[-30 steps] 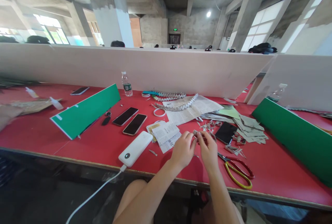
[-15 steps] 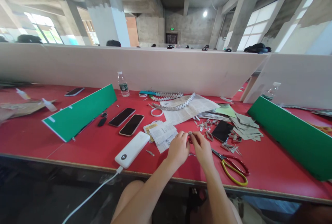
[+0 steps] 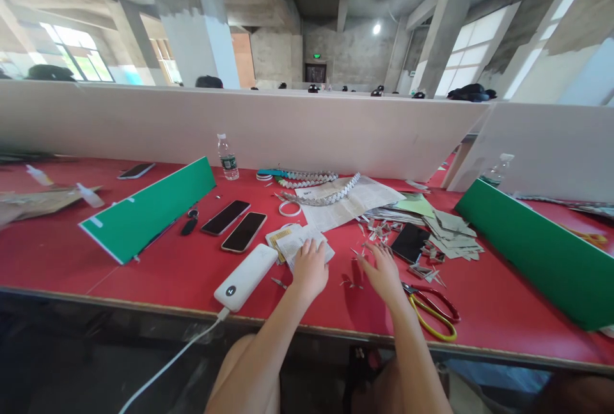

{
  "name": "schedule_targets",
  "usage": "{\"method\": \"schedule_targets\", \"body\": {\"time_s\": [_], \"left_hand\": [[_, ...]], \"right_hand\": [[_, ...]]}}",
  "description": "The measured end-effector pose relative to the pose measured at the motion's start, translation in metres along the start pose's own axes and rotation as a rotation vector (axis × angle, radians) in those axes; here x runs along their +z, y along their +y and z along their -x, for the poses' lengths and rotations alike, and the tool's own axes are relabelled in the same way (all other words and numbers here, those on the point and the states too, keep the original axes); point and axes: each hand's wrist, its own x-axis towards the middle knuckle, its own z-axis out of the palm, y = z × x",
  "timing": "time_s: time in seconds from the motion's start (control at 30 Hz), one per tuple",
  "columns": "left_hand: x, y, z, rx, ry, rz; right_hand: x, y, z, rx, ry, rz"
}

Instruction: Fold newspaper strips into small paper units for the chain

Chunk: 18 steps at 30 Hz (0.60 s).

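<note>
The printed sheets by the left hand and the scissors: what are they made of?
Printed sheets: apparently thin paper, matte, pale with faint print and flat overlapping edges. Scissors: likely metal where dark grey shows; red and yellow handles smooth, probably plastic-coated.

Over the tabletop (image 3: pixel 499 311), the person's left hand (image 3: pixel 311 269) rests across printed papers (image 3: pixel 288 246), fingers extended. The right hand (image 3: pixel 382 273), fingers spread, is beside small folded paper pieces (image 3: pixel 378 230). Scissors (image 3: pixel 413 290) lie just right of it, handles toward the front edge. A white power bank (image 3: pixel 249 273) lies near that edge; braided strips (image 3: pixel 330 199) and a bottle (image 3: pixel 229 167) sit toward the back edge.
</note>
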Motion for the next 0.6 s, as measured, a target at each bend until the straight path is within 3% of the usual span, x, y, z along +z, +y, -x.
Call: {"method": "schedule_targets", "body": {"time_s": [0.13, 0.3, 0.6], "left_hand": [[0.016, -0.010, -0.009, -0.088, -0.018, -0.162], [0.015, -0.026, -0.025, -0.201, -0.011, -0.226], [0.009, -0.031, -0.026, -0.176, -0.038, -0.214]], "right_hand": [[0.002, -0.008, 0.008, -0.079, -0.039, -0.029], [-0.002, -0.011, 0.009, -0.082, -0.023, -0.049], [-0.005, -0.018, 0.010, -0.054, -0.077, -0.063]]}}
